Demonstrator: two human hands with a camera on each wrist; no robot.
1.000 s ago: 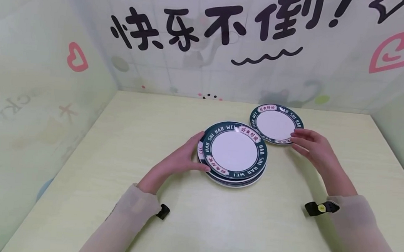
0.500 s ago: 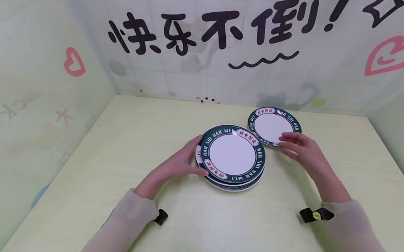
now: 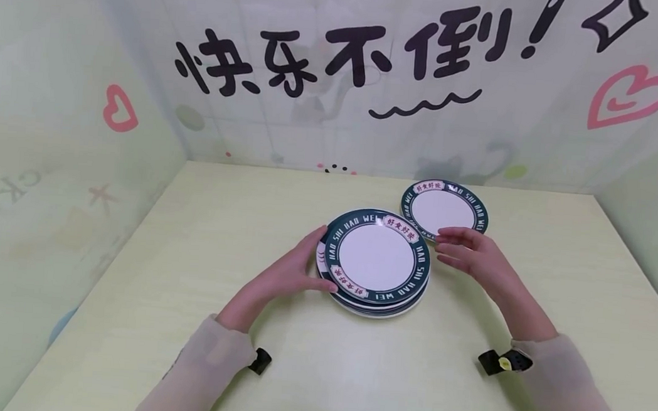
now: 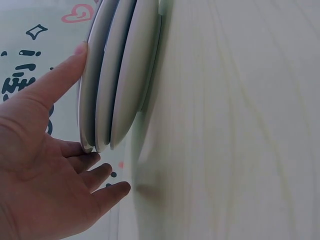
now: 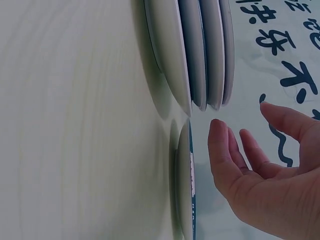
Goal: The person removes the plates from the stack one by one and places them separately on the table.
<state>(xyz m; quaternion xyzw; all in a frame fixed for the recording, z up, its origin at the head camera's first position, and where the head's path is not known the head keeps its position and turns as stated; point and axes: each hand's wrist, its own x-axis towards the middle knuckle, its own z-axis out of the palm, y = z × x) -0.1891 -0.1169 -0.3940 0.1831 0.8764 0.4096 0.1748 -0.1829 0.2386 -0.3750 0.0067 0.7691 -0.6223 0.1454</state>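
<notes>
A stack of several round plates [image 3: 377, 257], white in the middle with dark green lettered rims, stands near the middle of the table. My left hand [image 3: 288, 271] touches the stack's left edge: the thumb and index finger lie spread along the rim of the upper plates. The other fingers stay off the stack in the left wrist view. A single matching plate [image 3: 444, 209] lies flat behind the stack to the right. My right hand [image 3: 475, 258] hovers over the front edge of that plate, right of the stack, its fingers loosely bent and holding nothing.
The pale wooden table [image 3: 250, 207] ends at a back wall [image 3: 288, 134] printed with large black characters. Side walls stand at left and right. Each wrist wears a black strap [image 3: 504, 363] at the sleeve cuff.
My right hand has moved left and a little nearer, from the single plate's right edge toward the stack. My left hand keeps its place on the stack; the view has tilted slightly up.
</notes>
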